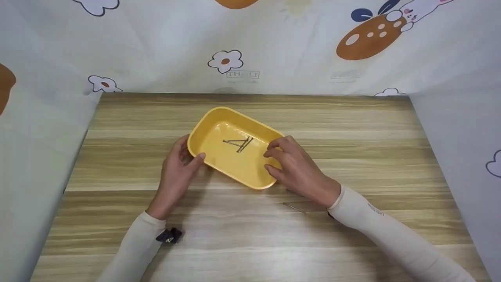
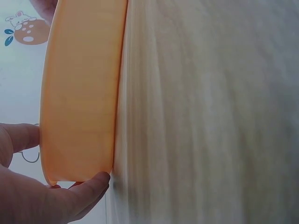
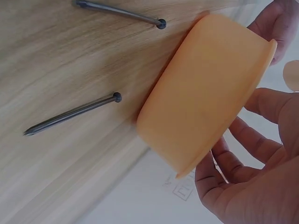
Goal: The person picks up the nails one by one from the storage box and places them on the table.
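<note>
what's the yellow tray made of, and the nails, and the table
Yellow tray: likely plastic, smooth, slightly glossy, with rounded moulded corners. Nails: metal, probably steel, dark grey with a dull sheen, flat heads and sharp tips. Table: pale wood grain, possibly laminate.

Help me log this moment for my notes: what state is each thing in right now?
Yellow tray: upright on the table, held at both ends.
Nails in tray: loose, crossed in a small pile.
Nails on table: two, lying flat beside the tray, outside it.
Left hand: grip on the tray's left end, thumb on the rim.
Right hand: fingers curled over the tray's right rim.
Table: wooden, bearing everything.
</note>
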{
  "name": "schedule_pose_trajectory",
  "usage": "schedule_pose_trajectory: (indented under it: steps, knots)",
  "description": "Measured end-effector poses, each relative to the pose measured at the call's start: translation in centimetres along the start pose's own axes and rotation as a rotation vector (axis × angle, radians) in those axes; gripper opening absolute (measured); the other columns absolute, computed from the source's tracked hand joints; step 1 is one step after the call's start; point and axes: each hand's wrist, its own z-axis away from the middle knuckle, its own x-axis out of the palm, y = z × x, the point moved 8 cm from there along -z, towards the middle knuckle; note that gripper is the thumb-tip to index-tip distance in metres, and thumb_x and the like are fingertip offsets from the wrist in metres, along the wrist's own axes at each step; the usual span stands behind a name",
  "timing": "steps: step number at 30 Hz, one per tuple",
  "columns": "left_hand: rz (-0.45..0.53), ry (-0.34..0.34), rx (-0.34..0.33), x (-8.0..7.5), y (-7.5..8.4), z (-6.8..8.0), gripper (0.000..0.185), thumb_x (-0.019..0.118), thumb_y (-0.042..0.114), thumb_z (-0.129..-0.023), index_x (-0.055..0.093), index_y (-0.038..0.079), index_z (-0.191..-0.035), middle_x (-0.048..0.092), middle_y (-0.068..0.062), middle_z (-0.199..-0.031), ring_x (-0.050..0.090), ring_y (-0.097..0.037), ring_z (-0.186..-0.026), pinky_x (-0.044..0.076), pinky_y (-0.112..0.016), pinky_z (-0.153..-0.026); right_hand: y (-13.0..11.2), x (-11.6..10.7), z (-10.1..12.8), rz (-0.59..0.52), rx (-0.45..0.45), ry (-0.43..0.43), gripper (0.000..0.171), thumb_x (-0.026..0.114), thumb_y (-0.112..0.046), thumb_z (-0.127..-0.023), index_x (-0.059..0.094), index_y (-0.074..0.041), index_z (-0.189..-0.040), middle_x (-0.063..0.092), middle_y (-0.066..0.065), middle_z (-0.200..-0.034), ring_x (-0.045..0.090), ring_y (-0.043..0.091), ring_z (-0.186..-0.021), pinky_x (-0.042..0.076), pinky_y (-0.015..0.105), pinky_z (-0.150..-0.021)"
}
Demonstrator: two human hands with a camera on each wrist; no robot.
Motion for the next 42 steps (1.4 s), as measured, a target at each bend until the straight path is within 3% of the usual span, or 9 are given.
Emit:
schedule_pose_trajectory:
  steps: [21, 34, 42]
  knots:
    - [0.029, -0.002, 0.008, -0.1, 0.1, 0.0, 0.068, 0.071, 0.011, -0.108, 0.039, 0.0, -0.166, 0.049, -0.019, -0.166, 0.05, -0.033, -0.153, 0.044, -0.048, -0.126, 0.1, 2.6, -3.5, 0.025, 0.023, -0.11, 0.022, 0.082, -0.011, -0.099, 0.08, 0.001, -0.117, 0.068, 0.015, -0.123, 0.06, 0.034, -0.114, 0.054, 0.047, -0.103]
    - [0.009, -0.013, -0.002, 0.1, -0.3, -0.3, 0.068, 0.071, 0.012, -0.108, 0.039, 0.001, -0.167, 0.05, -0.017, -0.166, 0.05, -0.029, -0.152, 0.046, -0.044, -0.123, -0.2, 4.4, -5.0, 0.132, -0.06, -0.154, 0.013, 0.081, -0.01, -0.092, 0.08, -0.004, -0.104, 0.069, 0.014, -0.109, 0.058, 0.035, -0.107, 0.049, 0.048, -0.102]
    - [-0.007, -0.007, -0.005, 0.1, -0.4, -0.3, 0.068, 0.071, 0.012, -0.108, 0.039, 0.001, -0.167, 0.049, -0.018, -0.166, 0.051, -0.03, -0.151, 0.046, -0.045, -0.123, -0.4, 5.7, -5.4, 0.148, -0.07, -0.226, 0.016, 0.081, -0.012, -0.095, 0.079, -0.001, -0.108, 0.069, 0.017, -0.114, 0.057, 0.038, -0.109, 0.049, 0.05, -0.103]
